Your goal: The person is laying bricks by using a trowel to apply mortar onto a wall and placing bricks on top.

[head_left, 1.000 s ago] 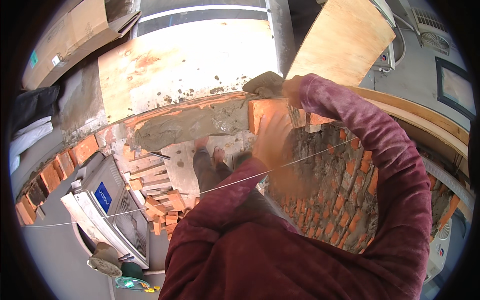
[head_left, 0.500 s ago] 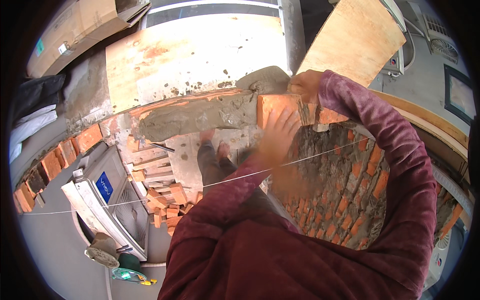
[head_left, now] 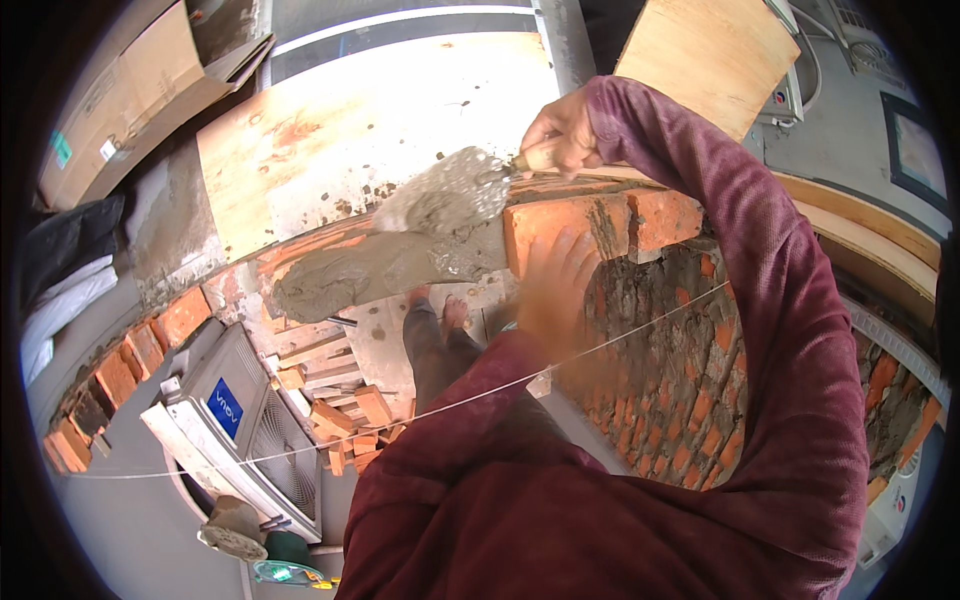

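Note:
A trowel (head_left: 440, 195) with a mortar-smeared blade hangs over the wall top, and my right hand (head_left: 562, 138) is closed around its handle. Beneath and beside the blade, a thick bed of wet grey mortar (head_left: 360, 270) runs left along the wall. Where the bed ends on the right sits an orange brick (head_left: 525, 222) with mortar smears on its right part. Against that brick's near side rests my left hand (head_left: 555, 285), fingers stretched out and a little apart, its wrist blurred. A second brick (head_left: 665, 218) adjoins it on the right.
A string (head_left: 450, 405) stretches across in front of the brick wall face (head_left: 680, 390). Loose bricks (head_left: 360, 415) lie in a pile below left, near a grey-white appliance unit (head_left: 255, 415). Behind the wall lies a mortar-spotted plywood sheet (head_left: 330, 130); a cardboard box (head_left: 125, 95) stands far left.
My right hand has moved left and away from the brick's far side, bringing the trowel blade over the mortar bed. My left hand stays at the brick. The view has shifted slightly.

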{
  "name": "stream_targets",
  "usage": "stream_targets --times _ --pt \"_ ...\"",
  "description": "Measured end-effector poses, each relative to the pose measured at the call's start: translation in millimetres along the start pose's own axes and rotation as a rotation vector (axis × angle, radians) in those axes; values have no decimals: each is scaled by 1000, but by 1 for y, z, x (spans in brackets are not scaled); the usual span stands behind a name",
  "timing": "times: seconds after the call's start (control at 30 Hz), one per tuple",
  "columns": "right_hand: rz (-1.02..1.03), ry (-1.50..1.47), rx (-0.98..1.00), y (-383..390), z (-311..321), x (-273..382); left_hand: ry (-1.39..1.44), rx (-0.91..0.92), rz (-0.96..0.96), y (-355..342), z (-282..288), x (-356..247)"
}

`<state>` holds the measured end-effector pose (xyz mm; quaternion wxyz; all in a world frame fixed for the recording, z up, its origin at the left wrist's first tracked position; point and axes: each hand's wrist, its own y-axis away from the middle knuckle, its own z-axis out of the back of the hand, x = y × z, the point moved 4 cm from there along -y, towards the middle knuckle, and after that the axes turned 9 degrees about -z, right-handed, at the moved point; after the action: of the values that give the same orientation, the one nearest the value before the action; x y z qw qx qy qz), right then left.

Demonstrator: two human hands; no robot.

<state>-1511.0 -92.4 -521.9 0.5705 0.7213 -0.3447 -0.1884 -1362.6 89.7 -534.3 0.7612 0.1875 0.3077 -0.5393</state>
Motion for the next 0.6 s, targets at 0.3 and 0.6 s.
stream_targets --times 0.3,0.6 --pt "358 -222 -29 132 -75 -47 -100 -22 -49 4 4 0" --pt "749 -1000 -361 217 -323 -267 -314 18 -230 -2 -5 15"
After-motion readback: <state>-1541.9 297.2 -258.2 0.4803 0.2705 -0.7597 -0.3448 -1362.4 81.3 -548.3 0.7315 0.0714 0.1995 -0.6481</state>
